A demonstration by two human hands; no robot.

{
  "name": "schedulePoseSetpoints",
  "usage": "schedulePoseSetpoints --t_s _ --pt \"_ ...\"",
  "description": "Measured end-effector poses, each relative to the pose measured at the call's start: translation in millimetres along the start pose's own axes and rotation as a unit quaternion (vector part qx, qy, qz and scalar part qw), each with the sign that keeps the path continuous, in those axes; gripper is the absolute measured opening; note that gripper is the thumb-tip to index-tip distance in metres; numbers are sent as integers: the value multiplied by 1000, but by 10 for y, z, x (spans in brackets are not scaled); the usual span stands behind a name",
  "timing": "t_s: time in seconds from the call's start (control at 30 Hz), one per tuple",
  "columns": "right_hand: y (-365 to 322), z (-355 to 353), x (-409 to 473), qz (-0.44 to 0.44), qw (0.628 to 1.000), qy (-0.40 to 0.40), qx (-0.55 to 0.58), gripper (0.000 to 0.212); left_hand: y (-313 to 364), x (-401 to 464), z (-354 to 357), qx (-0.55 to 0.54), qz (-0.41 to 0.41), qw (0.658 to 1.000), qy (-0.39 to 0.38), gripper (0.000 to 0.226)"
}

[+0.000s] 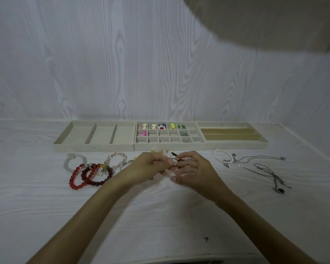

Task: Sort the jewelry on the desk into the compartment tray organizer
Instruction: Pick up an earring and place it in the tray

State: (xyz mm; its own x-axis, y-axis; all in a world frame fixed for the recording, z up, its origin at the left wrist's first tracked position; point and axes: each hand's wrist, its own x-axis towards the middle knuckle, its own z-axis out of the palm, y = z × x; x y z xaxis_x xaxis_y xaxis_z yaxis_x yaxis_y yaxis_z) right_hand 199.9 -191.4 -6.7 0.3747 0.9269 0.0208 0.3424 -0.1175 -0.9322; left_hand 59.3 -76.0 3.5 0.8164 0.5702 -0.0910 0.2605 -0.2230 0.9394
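Fingers (161,162) of the left hand (151,165) curl in and pinch a small piece (176,159), dark and pale, too small to name; fingertips of the right hand (191,168) pinch it from the other side, so both hands meet on it just above the desk (46,206); beyond the fingers, near them, lie three beige trays side by side; the grid tray (170,146) stands straight beyond, with white, blue, yellow and green bits in its far row, a pink bit in the left cell of the middle row, and greenish bits in cells to the right; the left tray (74,147) has three wide bays; the right tray (236,145) has long slots running sideways; between the fingers and the grid tray lie a few gold bits (159,152), partly hidden by the hands; left of the fingers lie bead bracelets: a white one (71,164), a red one (75,178), a dark red one (95,181) and a pink one (115,161), overlapping one another; right of the fingers lie a pearl bracelet (220,156) and, beyond it, silver chains (263,168) with a dark pendant (280,190); a pale blurred shape (274,20) fills the top right corner.
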Motion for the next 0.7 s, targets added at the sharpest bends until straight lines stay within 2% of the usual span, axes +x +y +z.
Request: schedulePoseSetpoints --t_s 0.07,0.17,0.27,0.37,0.43,0.57,0.7 --pt "-26 27 -12 -8 994 36 101 47 52 4 -31 -14 -10 1000 -6 18" --pt "-80 7 -24 -59 984 79 148 30 125 -13 -49 -23 -10 1000 -8 20" --pt "-109 -18 -33 -94 984 92 123 19 162 -5 -51 -13 -1 1000 -7 20" --pt "-122 -52 -43 -112 982 109 107 15 181 17 -34 -1 1 1000 -10 17" --pt "-128 -87 -37 -125 980 134 78 12 191 34 -2 -6 19 999 25 11" --pt "-135 -160 -3 -146 978 150 19 8 245 37 71 18 155 980 123 18" --pt "-141 -199 34 -159 976 149 -5 5 310 29 151 87 158 974 140 10"
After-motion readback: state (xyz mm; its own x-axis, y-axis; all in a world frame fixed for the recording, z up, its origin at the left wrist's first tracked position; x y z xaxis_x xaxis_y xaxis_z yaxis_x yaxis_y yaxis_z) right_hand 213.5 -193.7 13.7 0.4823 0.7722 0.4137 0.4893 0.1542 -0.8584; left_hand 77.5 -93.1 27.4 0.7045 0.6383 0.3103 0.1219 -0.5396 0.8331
